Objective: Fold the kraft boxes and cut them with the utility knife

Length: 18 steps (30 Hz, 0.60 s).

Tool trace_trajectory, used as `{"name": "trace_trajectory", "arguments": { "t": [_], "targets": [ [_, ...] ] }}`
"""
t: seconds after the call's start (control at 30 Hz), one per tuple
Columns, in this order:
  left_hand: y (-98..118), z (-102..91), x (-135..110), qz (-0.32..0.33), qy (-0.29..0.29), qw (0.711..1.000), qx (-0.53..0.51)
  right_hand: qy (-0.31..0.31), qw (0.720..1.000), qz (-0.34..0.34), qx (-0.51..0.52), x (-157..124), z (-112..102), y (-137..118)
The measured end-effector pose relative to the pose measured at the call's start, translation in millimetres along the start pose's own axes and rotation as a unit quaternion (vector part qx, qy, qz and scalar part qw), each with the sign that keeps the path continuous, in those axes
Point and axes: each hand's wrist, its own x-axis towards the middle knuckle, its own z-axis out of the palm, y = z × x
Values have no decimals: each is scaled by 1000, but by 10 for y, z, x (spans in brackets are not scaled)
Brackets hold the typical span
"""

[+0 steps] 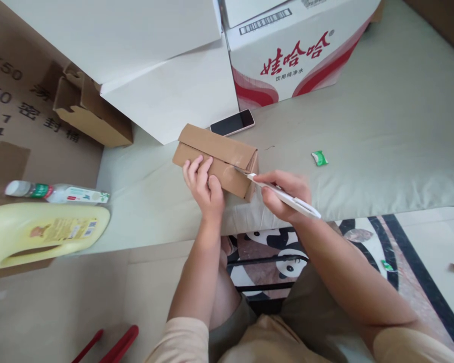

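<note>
A small brown cardboard box (212,146) lies on a pale green cushion (382,151). My left hand (203,185) rests on the box's near side, fingers flat and together, pressing it down. My right hand (283,194) is closed round a white utility knife (287,197). The knife's blade tip touches the taped seam on top of the box, near its right end.
Behind the box lie a phone (232,122), a large white box (166,91) and a red-printed carton (295,55). At left are a small brown box (91,113), a water bottle (56,192) and a yellow jug (41,234). A green wrapper (319,158) lies to the right.
</note>
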Motion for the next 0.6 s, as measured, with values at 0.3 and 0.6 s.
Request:
{"name": "trace_trajectory", "arguments": {
  "t": [0.3, 0.6],
  "targets": [
    [4, -1, -19, 13, 28, 1000, 2, 25, 1000, 16, -12, 1, 84, 45],
    [-153, -73, 6, 35, 15, 999, -28, 145, 966, 144, -158, -17, -151, 503]
  ]
}}
